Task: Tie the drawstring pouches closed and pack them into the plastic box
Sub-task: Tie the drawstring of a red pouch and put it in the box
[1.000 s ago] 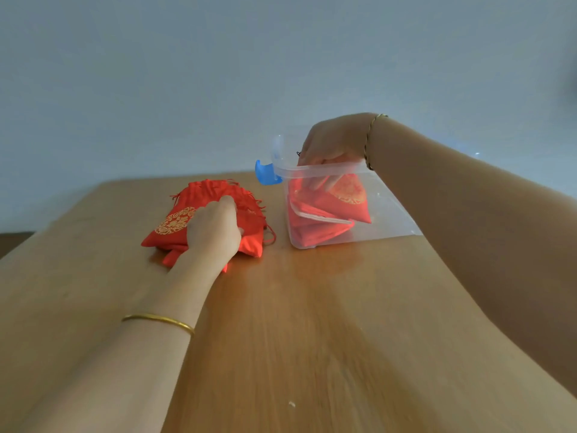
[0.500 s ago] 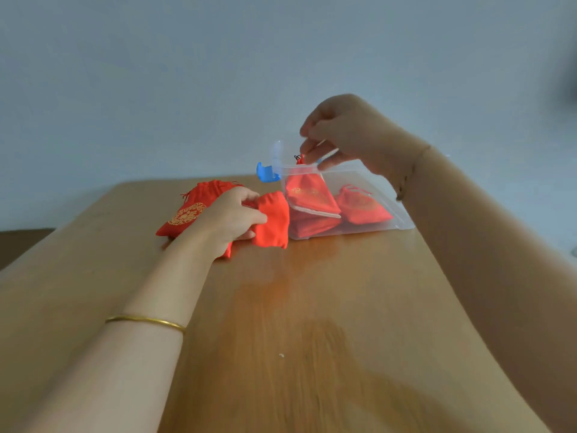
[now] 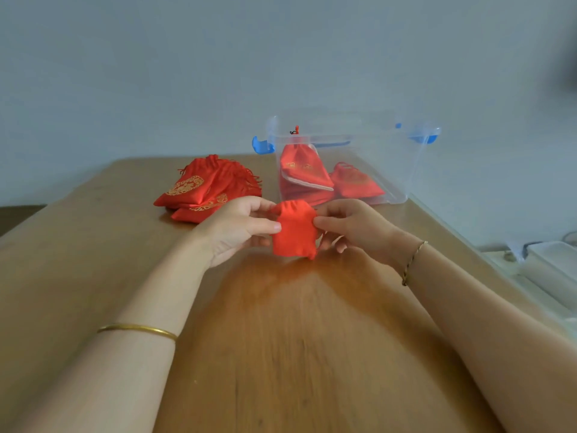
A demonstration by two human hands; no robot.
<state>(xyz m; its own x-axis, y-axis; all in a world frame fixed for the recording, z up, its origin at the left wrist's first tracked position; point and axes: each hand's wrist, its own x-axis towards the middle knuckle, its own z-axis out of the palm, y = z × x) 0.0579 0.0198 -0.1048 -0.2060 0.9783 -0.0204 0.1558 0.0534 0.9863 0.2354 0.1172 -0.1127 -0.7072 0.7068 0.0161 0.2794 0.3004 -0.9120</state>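
Observation:
A small plain red drawstring pouch (image 3: 293, 232) is held upright just above the wooden table (image 3: 281, 354), in front of me. My left hand (image 3: 240, 229) pinches its left side and my right hand (image 3: 346, 228) pinches its right side. Behind the left hand lies a pile of red pouches (image 3: 206, 189) with gold embroidery. The clear plastic box (image 3: 390, 170) with blue latches stands behind the right hand and holds several red pouches (image 3: 309, 176). A drawstring end pokes above its rim.
The table's right edge (image 3: 468, 245) runs close beside the box. Beyond it, white trays or containers (image 3: 549, 270) sit lower at the far right. A pale wall stands behind the table.
My left hand pulled one pouch off the pile and brought it to the middle. My right hand left the box and came down to take the pouch's other side.

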